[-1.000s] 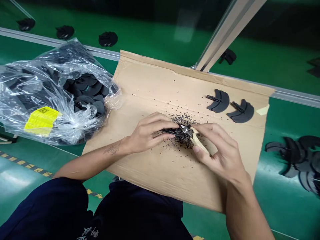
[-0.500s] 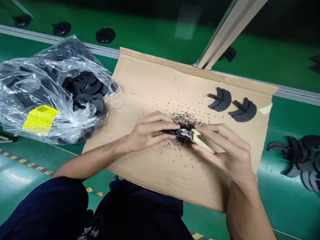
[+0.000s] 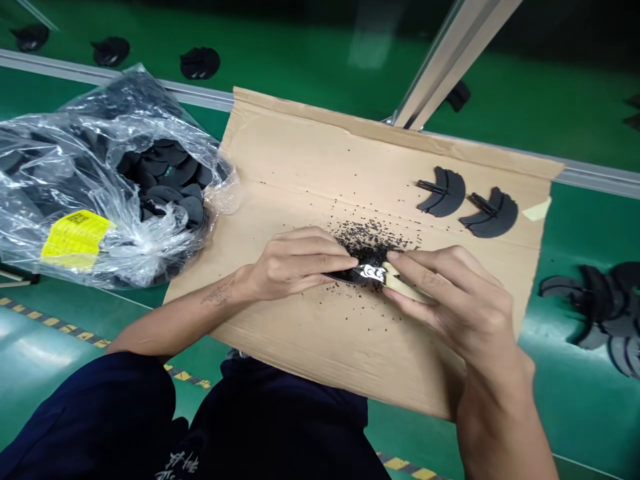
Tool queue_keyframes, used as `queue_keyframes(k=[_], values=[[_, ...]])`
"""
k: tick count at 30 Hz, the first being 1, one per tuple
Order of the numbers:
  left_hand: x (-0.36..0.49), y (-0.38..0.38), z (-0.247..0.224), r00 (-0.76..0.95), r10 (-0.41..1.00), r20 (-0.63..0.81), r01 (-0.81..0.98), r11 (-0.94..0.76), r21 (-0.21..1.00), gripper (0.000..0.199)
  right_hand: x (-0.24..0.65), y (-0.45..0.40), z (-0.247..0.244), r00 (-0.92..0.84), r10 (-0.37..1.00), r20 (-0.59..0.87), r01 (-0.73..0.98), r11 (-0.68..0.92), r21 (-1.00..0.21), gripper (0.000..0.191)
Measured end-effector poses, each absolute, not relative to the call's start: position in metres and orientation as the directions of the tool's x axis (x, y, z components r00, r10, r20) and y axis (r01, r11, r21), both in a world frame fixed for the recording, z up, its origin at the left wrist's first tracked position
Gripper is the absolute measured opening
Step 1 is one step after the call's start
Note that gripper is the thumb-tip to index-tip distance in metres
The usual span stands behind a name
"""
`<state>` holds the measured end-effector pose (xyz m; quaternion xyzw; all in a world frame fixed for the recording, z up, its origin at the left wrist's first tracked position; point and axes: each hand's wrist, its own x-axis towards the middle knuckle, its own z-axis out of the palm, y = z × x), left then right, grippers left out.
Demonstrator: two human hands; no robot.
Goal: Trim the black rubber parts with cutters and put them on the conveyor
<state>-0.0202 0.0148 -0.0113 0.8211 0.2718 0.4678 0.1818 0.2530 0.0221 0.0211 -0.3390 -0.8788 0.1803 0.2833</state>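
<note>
My left hand pinches a black plastic part that lies mostly behind its fingers, over the middle of the cardboard sheet. In my right hand is a pair of cutting pliers with cream handles. Their bright metal jaws meet the black part close to my left fingertips; whether they bite into it I cannot tell. Small black clippings lie scattered around and beneath. Two curved black parts with short stems rest at the sheet's upper right.
A clear plastic bag of black parts with a yellow label stands on the left. More black parts are piled at the right on the green surface. A metal post rises behind the cardboard.
The handles of the pliers have come closer together as my right fingers squeezed. My left hand keeps its pinch on the black part. The view has shifted slightly.
</note>
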Motion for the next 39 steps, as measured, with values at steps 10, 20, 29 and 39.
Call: queue_keyframes(k=[10,20,29,39], values=[[-0.02,0.016,-0.004,0.402,0.684,0.608,0.347,-0.729,0.59,0.027,0.252,0.029,0.017,-0.577,0.702,0.417,0.467,0.702,-0.537,0.048],[-0.017,0.013,-0.008,0.399,0.714,0.575,0.425,-0.7,0.574,0.026,0.241,0.026,0.009,-0.581,0.708,0.401,0.511,0.701,-0.497,0.044],[-0.013,0.014,-0.009,0.1,0.924,0.369,0.113,-0.379,0.919,0.028,0.227,0.015,0.017,-0.5,0.85,0.164,0.229,0.312,-0.922,0.035],[-0.008,0.008,-0.011,0.196,0.897,0.397,0.154,-0.428,0.891,0.022,0.222,0.01,0.01,-0.485,0.803,0.347,0.315,0.531,-0.787,0.04]])
